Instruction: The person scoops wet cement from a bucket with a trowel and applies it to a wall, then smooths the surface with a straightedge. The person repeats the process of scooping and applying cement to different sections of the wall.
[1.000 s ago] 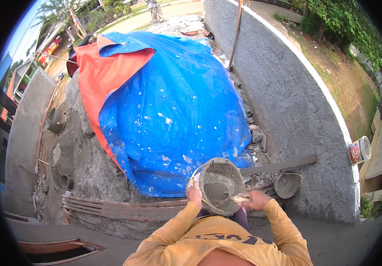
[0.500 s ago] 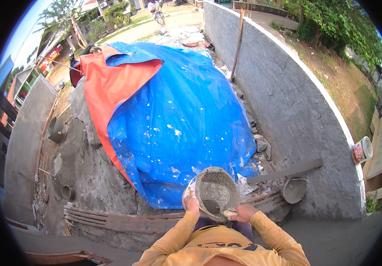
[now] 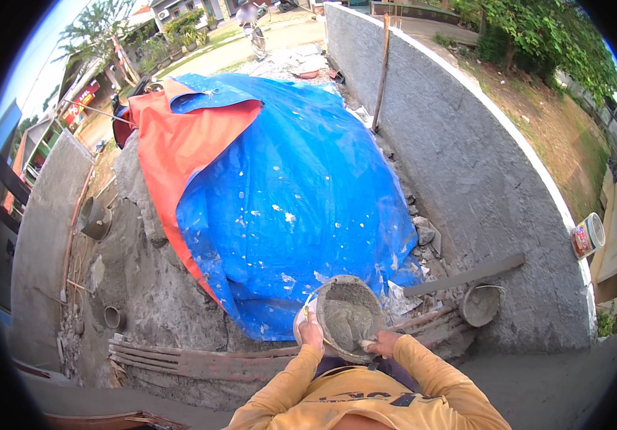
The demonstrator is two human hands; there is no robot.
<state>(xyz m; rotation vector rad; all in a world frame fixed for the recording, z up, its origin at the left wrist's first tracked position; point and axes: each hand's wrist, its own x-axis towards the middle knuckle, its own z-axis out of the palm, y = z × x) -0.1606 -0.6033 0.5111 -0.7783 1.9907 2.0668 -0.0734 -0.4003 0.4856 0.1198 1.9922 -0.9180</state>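
A round grey bucket (image 3: 349,283) of wet mortar (image 3: 344,315) is tilted towards me, close in front of my body. My left hand (image 3: 311,334) is closed on its left side, where a whitish round edge shows behind the fingers. At the near right rim, my right hand (image 3: 386,344) is closed round the short pale handle of what looks like a trowel. Its blade cannot be made out against the mortar. Just beyond the bucket spreads a large blue tarp (image 3: 301,208) with an orange side folded over.
A rough grey wall (image 3: 459,158) runs along the right, with a paint pail (image 3: 587,235) on its top. A second bucket (image 3: 480,306) stands beside a long plank (image 3: 466,274). Mortar-caked boards (image 3: 201,362) lie before me. Another bucket (image 3: 95,218) lies at left.
The right hand has shifted slightly right and up at the bucket's rim, and its fingers now cover more of the pale handle. The mortar's surface looks different. The left hand keeps its hold.
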